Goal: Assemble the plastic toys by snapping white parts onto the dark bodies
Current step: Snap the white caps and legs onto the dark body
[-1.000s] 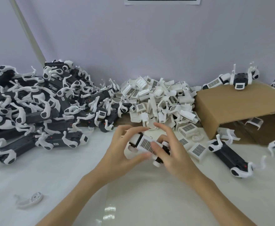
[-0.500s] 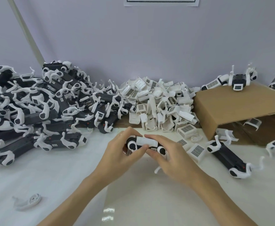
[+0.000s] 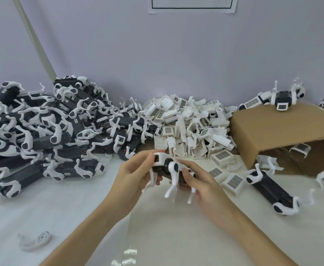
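Both my hands hold one dark toy body [image 3: 164, 167] with white legs above the middle of the white table [image 3: 80, 217]. My left hand [image 3: 136, 175] grips its left end, where a white cap shows. My right hand [image 3: 199, 183] grips the right end from below and behind. White legs hang down from the body between my hands. A heap of loose white parts [image 3: 190, 127] lies just behind my hands. A big pile of dark bodies with white legs [image 3: 42, 129] fills the left.
A tipped brown cardboard box [image 3: 283, 135] stands at the right with a toy [image 3: 280, 98] on top. Another dark toy [image 3: 270, 191] lies in front of it. A loose white piece [image 3: 36, 240] lies at the near left. A wall closes the back.
The toy has been turned in my hands: its barcoded white part faced up before, now the legs hang down and the end cap faces me. Both hands rose slightly.
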`<state>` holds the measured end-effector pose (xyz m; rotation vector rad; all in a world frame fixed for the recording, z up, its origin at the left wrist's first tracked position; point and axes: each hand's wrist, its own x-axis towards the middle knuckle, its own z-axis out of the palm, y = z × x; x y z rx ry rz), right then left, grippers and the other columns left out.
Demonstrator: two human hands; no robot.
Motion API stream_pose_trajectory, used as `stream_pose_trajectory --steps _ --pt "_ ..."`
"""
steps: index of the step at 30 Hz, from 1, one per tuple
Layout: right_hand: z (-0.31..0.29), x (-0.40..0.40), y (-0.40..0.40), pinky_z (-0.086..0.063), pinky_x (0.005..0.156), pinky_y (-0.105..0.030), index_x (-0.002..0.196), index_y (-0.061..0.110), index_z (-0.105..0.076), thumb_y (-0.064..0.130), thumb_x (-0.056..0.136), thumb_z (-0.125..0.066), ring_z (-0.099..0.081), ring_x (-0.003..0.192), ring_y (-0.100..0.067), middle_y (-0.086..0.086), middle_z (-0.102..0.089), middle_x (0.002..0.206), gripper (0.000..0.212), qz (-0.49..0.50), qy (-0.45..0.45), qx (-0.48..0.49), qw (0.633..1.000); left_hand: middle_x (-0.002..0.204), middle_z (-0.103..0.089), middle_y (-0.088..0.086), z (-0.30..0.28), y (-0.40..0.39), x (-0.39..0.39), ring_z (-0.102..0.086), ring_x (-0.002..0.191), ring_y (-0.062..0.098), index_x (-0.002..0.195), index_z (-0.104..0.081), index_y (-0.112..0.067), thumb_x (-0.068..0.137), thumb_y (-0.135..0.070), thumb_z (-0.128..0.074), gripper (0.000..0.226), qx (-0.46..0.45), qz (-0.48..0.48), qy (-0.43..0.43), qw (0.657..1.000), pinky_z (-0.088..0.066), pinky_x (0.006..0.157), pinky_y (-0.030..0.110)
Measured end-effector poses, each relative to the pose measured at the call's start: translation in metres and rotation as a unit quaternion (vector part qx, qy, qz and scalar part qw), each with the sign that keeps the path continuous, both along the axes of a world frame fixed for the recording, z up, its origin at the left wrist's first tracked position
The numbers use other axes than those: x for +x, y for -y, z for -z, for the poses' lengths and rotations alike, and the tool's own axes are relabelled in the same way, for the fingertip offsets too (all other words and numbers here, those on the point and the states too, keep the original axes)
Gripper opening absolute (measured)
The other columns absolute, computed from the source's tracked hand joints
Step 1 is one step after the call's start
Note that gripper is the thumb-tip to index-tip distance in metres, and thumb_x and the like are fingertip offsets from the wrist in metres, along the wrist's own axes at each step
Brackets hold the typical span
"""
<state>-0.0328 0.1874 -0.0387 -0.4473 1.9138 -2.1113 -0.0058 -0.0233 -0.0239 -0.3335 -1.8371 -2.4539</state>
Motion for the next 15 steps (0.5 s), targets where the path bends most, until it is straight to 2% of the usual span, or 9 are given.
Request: stream_pose_trajectory --steps 2,4,7,8,10,12,14,15 --pt "0.0 -0.001 0.001 -0.053 0.092 -0.064 0.124 0.023 -0.072 0.042 0.091 -0.075 -0.069 0.113 -0.042 -0.017 -0.072 0.123 0.038 0.032 0.016 -0.034 0.999 0.107 -0.073 0.009 -0.002 0.004 -0.001 -0.065 0.079 0.019 0.128 -0.075 -0.015 0.104 -0.037 -0.061 0.035 0.03 0.014 0.029 0.999 -0.055 0.071 0.024" --pt "-0.003 0.0 0.001 -0.054 0.103 -0.059 0.116 0.021 -0.075 0.043 0.084 -0.085 -0.073 0.108 -0.033 -0.01 -0.075 0.12 0.04 0.08 0.03 -0.057 0.995 0.115 -0.074 0.011 -0.002 0.005 -0.003 -0.067 0.084 0.021 0.128 -0.074 -0.016 0.109 -0.037 -0.053 0.035 -0.002 -0.002 0.028 1.0 -0.057 0.076 0.027" --pt "-0.006 0.001 0.003 -0.056 0.097 -0.044 0.111 0.032 -0.075 0.052 0.079 -0.079 -0.073 0.105 -0.026 0.004 -0.076 0.112 0.039 0.125 -0.04 0.027 0.991 0.11 -0.077 0.012 0.005 0.0 -0.005 -0.074 0.095 0.031 0.122 -0.075 -0.025 0.1 -0.056 -0.063 0.04 -0.116 -0.05 0.015 0.992 -0.062 0.091 0.04" --pt "-0.006 0.0 0.002 -0.055 0.098 -0.043 0.113 0.032 -0.074 0.053 0.08 -0.075 -0.071 0.109 -0.027 0.004 -0.076 0.113 0.039 0.106 -0.047 0.034 0.993 0.106 -0.077 0.013 0.007 -0.002 -0.006 -0.075 0.094 0.035 0.12 -0.075 -0.024 0.094 -0.058 -0.068 0.043 -0.123 -0.065 0.021 0.99 -0.062 0.094 0.047" --pt "-0.013 -0.001 -0.001 -0.052 0.106 -0.05 0.118 0.026 -0.073 0.053 0.085 -0.068 -0.071 0.111 -0.032 -0.003 -0.075 0.117 0.043 0.06 -0.002 0.014 0.998 0.103 -0.076 0.021 0.009 -0.004 -0.007 -0.075 0.089 0.037 0.12 -0.074 -0.018 0.094 -0.057 -0.073 0.046 -0.089 -0.087 0.034 0.992 -0.059 0.098 0.056" --pt "-0.023 0.0 -0.005 -0.054 0.102 -0.047 0.122 0.025 -0.071 0.054 0.088 -0.065 -0.076 0.101 -0.033 -0.008 -0.075 0.111 0.045 0.031 -0.001 0.062 0.998 0.1 -0.075 0.024 0.008 -0.001 -0.007 -0.076 0.085 0.036 0.121 -0.073 -0.018 0.092 -0.058 -0.068 0.049 -0.088 -0.105 0.037 0.99 -0.059 0.097 0.057" --pt "-0.028 0.002 -0.011 -0.057 0.094 -0.035 0.122 0.026 -0.068 0.062 0.089 -0.062 -0.077 0.095 -0.022 -0.005 -0.078 0.1 0.049 0.019 -0.055 0.188 0.98 0.099 -0.074 0.024 0.008 0.001 -0.006 -0.076 0.087 0.04 0.124 -0.07 -0.023 0.09 -0.061 -0.061 0.051 -0.116 -0.111 0.033 0.986 -0.059 0.097 0.054" --pt "-0.027 -0.001 -0.014 -0.058 0.092 -0.037 0.12 0.021 -0.067 0.063 0.092 -0.06 -0.077 0.093 -0.022 -0.007 -0.079 0.096 0.051 0.009 -0.046 0.206 0.978 0.101 -0.074 0.023 0.009 0.002 -0.005 -0.075 0.09 0.041 0.125 -0.069 -0.027 0.091 -0.063 -0.056 0.051 -0.132 -0.111 0.035 0.984 -0.058 0.096 0.05"
